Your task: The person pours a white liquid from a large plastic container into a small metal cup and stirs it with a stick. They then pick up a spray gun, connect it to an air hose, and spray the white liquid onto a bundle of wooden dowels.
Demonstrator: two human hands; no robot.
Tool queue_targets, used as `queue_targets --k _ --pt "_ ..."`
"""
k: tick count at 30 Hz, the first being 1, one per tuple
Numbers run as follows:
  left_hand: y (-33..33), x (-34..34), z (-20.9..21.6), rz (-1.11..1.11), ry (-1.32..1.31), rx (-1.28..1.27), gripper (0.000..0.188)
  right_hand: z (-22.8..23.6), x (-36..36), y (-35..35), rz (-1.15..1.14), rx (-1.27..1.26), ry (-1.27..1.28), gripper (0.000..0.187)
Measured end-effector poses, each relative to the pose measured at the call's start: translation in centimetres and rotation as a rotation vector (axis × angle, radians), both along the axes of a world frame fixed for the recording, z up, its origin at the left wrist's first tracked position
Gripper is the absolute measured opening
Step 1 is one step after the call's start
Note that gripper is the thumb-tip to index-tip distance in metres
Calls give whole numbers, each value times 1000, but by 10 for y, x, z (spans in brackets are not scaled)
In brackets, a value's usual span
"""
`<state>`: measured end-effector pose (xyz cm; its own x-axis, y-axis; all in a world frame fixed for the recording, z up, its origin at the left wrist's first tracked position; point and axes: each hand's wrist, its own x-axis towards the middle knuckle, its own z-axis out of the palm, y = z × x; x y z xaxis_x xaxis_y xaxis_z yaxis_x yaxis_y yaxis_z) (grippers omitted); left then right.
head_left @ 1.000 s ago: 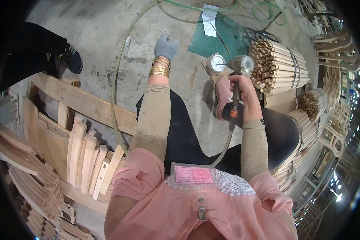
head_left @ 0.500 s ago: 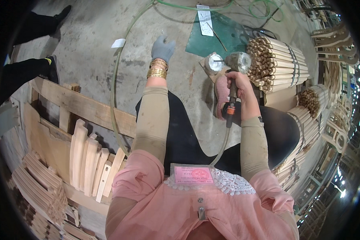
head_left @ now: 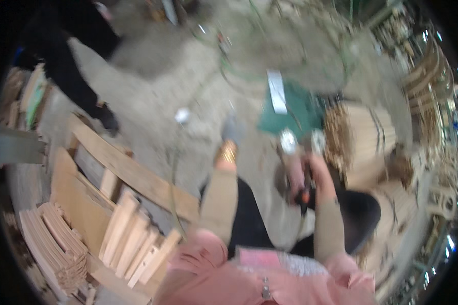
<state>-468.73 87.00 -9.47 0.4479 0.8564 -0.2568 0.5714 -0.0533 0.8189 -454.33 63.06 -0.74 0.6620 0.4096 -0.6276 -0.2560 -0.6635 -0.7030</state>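
My right hand (head_left: 313,166) grips a pistol-shaped air-powered driver (head_left: 317,142) with a silver-wrapped head. Below the grip an orange coupling (head_left: 305,197) joins it to a hose. Beside the driver's head shows a round silver object (head_left: 288,141), too blurred to name. My left hand (head_left: 233,129), in a grey glove, reaches forward over the concrete floor, with gold bracelets at the wrist. Motion smears its fingers; a thin pale streak shows at their tips, and I cannot make out what it is.
Bundled wooden rods (head_left: 359,132) lie at right. A green sheet (head_left: 285,109) with a white paper (head_left: 276,91) is ahead. At left, curved wooden parts (head_left: 130,239) lean by a wooden plank frame (head_left: 132,168). A hose (head_left: 174,188) crosses the floor. Another person's legs (head_left: 68,66) stand far left.
The view has swung up and left, blurring the picture, so things sit lower and farther right. The driver stays in my right hand. The other person's legs appear in a different stance.
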Motion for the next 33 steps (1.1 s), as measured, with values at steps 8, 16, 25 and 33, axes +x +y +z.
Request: queue_targets --k 8,16,25,33 --pt "1 -35 -5 55 34 -111 47 3 -25 25 -150 -34 162 5" --pt "8 -34 -1 57 86 -155 51 1 -14 34 -147 -39 144 5" --pt "3 -35 0 33 130 -187 52 9 -18 32 -165 -22 118 4" --pt "2 -36 -7 37 54 -124 55 12 -16 30 -195 -14 116 5"
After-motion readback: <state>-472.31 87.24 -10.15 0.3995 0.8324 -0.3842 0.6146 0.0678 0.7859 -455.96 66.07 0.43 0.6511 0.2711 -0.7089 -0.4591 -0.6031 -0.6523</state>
